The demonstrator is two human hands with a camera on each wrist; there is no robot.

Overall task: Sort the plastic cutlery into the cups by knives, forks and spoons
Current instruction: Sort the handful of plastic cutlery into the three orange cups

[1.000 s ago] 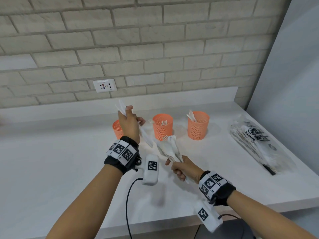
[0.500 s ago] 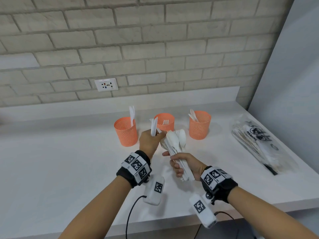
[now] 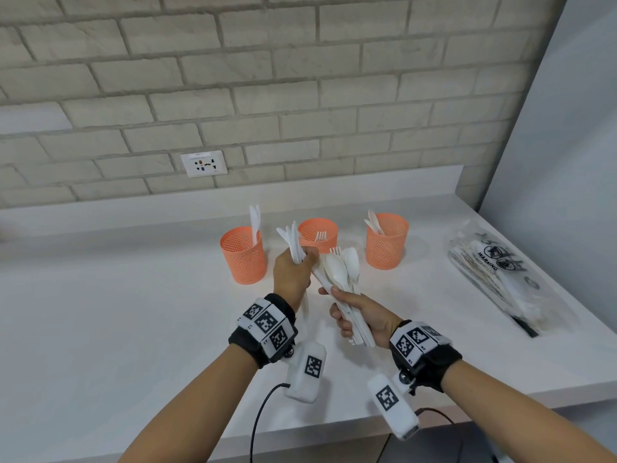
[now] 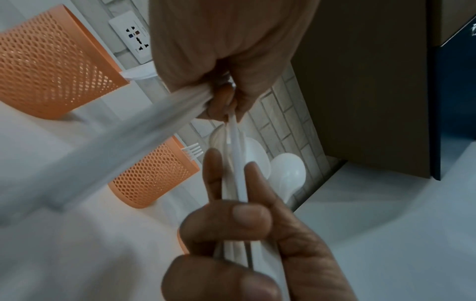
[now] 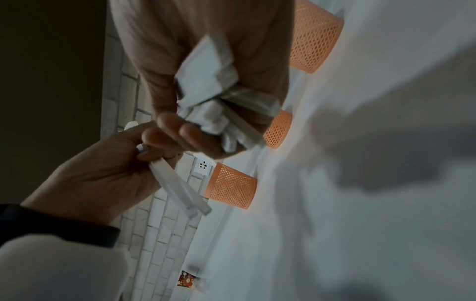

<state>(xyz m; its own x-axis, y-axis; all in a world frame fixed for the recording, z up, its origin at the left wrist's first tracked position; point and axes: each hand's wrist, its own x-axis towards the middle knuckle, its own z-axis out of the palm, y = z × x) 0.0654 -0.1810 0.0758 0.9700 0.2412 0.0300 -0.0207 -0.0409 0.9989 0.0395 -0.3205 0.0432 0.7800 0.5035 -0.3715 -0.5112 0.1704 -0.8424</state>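
Three orange mesh cups stand in a row: the left cup (image 3: 243, 253) holds knives, the middle cup (image 3: 317, 235) forks, the right cup (image 3: 387, 242) spoons. My left hand (image 3: 302, 262) grips a few white knives (image 3: 292, 242) upright, just in front of the middle cup. In the left wrist view its fingertips (image 4: 226, 101) also pinch the tip of a piece in the bundle. My right hand (image 3: 337, 302) grips that bundle of spoons and forks (image 3: 344, 272) by the handles. The two hands touch.
A clear plastic bag (image 3: 494, 272) with more cutlery lies at the right of the white counter (image 3: 133, 329), near a grey side wall. A wall socket (image 3: 204, 163) sits above the backsplash. Cables hang from both wrists over the counter's front edge.
My left hand left knives in the left cup, came back right to the bundle and now holds more knives. The right hand stayed put and turned the bundle spoons-up.
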